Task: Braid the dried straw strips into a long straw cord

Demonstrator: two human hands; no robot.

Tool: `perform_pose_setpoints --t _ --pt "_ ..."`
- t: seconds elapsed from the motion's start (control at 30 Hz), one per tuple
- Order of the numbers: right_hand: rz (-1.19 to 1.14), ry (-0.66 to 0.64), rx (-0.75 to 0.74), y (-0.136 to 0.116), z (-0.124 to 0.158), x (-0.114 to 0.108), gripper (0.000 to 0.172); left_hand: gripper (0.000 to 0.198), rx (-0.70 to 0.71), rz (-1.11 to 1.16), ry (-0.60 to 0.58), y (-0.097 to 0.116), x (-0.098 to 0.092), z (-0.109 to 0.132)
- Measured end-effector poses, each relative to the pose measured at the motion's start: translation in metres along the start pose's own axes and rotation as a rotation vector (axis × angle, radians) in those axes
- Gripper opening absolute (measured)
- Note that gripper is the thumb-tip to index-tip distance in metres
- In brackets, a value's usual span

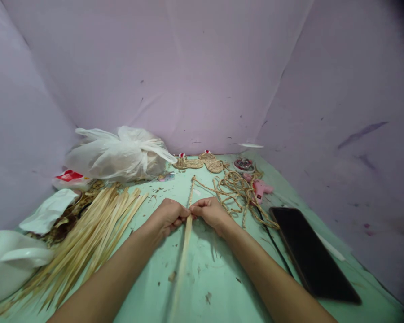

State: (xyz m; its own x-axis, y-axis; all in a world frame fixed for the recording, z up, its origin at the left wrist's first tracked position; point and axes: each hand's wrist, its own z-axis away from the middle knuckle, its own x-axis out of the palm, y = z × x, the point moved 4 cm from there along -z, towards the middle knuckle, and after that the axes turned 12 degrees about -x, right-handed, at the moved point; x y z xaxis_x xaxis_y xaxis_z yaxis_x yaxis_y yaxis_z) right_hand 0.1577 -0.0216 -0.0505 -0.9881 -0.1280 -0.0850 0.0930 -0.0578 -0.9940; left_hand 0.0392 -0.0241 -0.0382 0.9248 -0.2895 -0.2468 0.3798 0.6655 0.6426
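Observation:
My left hand [171,214] and my right hand [209,212] meet over the middle of the green table, fingertips closed in a pinch on a pale strip of dried plant fibre [185,251]. Toward me the strip runs down out of the bottom of the view. Beyond my fingers it continues as a twisted or braided cord [191,190] that reaches a point farther back and bends off to the right. A loose heap of the same tan cord [237,186] lies right of my right hand. The exact grip between the fingertips is too small to make out.
On the left lie a bundle of dried strips [101,224], a white jug [10,260] and a white plastic bag [121,154]. Woven sandals [191,163] sit at the back. To the right are a pink glue gun [261,188], a small bowl [244,166] and a dark tablet-like slab [313,253].

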Motion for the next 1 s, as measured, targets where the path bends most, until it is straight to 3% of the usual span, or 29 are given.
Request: perform_pose_setpoints --t 0.1,0.27,0.33,0.53,0.6,0.77,0.9,1.0 --pt "0.024 0.047 0.065 -0.003 0.002 -0.002 0.006 0.016 0.066 0.026 0.053 0.001 0.001 -0.001" --pt "-0.041 0.049 0.088 -0.004 0.002 -0.004 0.005 0.018 0.237 -0.110 0.263 0.005 -0.004 -0.001" --pt "-0.074 0.054 0.095 -0.003 0.002 -0.004 0.004 0.016 0.251 -0.080 0.215 0.005 -0.002 0.001" --pt "-0.099 0.035 0.092 -0.004 0.002 -0.003 0.006 0.018 0.138 0.083 -0.138 0.001 0.009 0.002" --pt "-0.100 0.025 0.099 -0.004 0.002 -0.003 0.005 0.015 0.126 0.111 -0.196 -0.001 0.010 -0.001" --pt "-0.121 0.020 0.081 0.000 0.001 -0.002 0.008 0.015 0.124 0.032 -0.080 -0.002 0.001 -0.008" --pt "-0.087 0.010 -0.017 0.003 0.000 -0.001 0.016 0.012 0.122 0.047 -0.141 -0.001 -0.001 -0.006" --pt "-0.034 -0.010 -0.073 0.006 -0.001 0.000 0.020 0.007 0.097 0.007 -0.097 0.000 -0.002 -0.004"
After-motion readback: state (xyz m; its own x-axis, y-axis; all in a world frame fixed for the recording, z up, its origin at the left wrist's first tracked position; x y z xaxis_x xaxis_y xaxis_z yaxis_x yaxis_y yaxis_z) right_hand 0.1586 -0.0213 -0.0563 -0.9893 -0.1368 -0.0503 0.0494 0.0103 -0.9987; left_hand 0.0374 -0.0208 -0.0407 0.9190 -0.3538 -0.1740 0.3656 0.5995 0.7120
